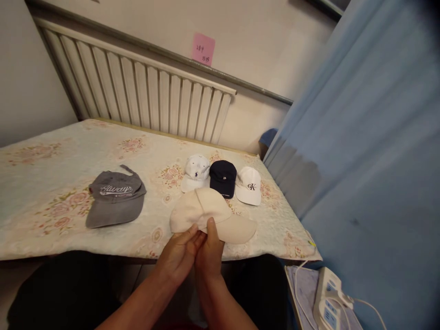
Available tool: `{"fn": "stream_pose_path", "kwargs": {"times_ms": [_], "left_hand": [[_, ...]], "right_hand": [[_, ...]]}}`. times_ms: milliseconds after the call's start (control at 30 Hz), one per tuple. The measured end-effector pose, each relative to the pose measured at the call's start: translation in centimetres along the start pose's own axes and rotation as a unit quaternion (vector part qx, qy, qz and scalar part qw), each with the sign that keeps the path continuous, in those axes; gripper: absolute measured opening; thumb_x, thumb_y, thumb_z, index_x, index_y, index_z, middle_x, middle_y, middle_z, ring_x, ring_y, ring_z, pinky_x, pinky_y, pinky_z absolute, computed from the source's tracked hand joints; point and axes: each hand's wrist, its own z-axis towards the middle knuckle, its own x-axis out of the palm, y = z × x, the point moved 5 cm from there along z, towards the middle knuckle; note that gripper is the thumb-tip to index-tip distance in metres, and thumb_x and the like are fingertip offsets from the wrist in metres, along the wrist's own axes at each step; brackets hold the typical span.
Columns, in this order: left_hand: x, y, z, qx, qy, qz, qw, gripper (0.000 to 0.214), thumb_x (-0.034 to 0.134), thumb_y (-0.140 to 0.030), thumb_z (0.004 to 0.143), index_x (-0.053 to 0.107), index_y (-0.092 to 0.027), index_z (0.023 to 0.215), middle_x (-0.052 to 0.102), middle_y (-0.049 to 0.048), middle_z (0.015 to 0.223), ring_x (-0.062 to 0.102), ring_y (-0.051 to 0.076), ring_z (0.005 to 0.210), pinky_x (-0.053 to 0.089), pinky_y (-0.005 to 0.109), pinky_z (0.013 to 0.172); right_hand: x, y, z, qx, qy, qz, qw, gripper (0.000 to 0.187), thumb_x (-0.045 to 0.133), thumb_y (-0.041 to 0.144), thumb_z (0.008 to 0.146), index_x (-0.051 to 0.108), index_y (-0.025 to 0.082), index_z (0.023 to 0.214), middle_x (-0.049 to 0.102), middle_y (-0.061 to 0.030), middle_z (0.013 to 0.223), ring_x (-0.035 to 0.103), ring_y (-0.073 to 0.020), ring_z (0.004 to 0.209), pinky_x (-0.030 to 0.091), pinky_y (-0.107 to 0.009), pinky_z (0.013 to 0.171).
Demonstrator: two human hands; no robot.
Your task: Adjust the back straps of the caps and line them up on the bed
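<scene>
A beige cap [209,213] lies near the table's front edge with its brim pointing right. My left hand [178,254] and my right hand [210,252] meet at its near rim, and both pinch the cap's edge, thumbs on top. A grey cap [115,197] with white lettering lies to the left, apart from my hands. Behind the beige cap stand a white cap [195,172], a dark navy cap [222,178] and a white cap with a black logo [249,184], side by side.
The table carries a pale floral cloth [51,183]. A white radiator [137,91] lines the wall behind, with a pink note [203,48] above it. A blue curtain [371,151] hangs close on the right. A white power strip [330,300] lies at lower right.
</scene>
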Motion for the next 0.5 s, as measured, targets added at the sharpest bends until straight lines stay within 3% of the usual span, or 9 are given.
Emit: {"fn": "stream_pose_path", "kwargs": {"times_ms": [133, 300, 400, 500], "left_hand": [[0.1, 0.3, 0.0, -0.011, -0.010, 0.038, 0.999, 0.031, 0.055, -0.003, 0.081, 0.061, -0.007, 0.110, 0.072, 0.0127, 0.097, 0.066, 0.025, 0.098, 0.052, 0.035, 0.092], [0.0, 0.0, 0.6, 0.004, -0.011, 0.034, 0.999, 0.033, 0.054, -0.002, 0.081, 0.061, -0.011, 0.111, 0.073, 0.0086, 0.095, 0.065, 0.025, 0.101, 0.052, 0.035, 0.090], [-0.3, -0.6, 0.7, 0.004, -0.016, 0.019, 1.000, 0.035, 0.055, -0.001, 0.080, 0.061, -0.011, 0.113, 0.074, 0.0083, 0.094, 0.064, 0.027, 0.102, 0.052, 0.035, 0.090], [-0.6, -1.5, 0.6, 0.001, -0.001, 0.002, 1.000, 0.041, 0.053, -0.001, 0.080, 0.059, -0.015, 0.119, 0.074, 0.0069, 0.096, 0.063, 0.026, 0.104, 0.051, 0.034, 0.091]], "right_hand": [[-0.1, -0.1, -0.3, -0.003, -0.002, -0.024, 1.000, 0.056, 0.062, 0.029, 0.079, 0.046, 0.016, 0.131, 0.047, -0.0062, 0.139, 0.048, -0.0149, 0.123, 0.031, -0.033, 0.109], [0.2, -0.2, -0.6, 0.006, 0.023, -0.018, 1.000, 0.058, 0.063, 0.026, 0.078, 0.045, 0.017, 0.132, 0.055, -0.0073, 0.132, 0.052, -0.0159, 0.119, 0.036, -0.035, 0.107], [0.1, -0.4, -0.7, 0.026, 0.079, -0.019, 0.996, 0.060, 0.067, 0.022, 0.074, 0.047, 0.015, 0.130, 0.062, -0.0097, 0.123, 0.057, -0.0183, 0.113, 0.039, -0.039, 0.104], [-0.1, -0.7, -0.7, 0.054, 0.161, -0.027, 0.985, 0.053, 0.073, 0.014, 0.065, 0.060, 0.014, 0.116, 0.068, -0.0098, 0.111, 0.062, -0.0196, 0.105, 0.044, -0.039, 0.100]]}}
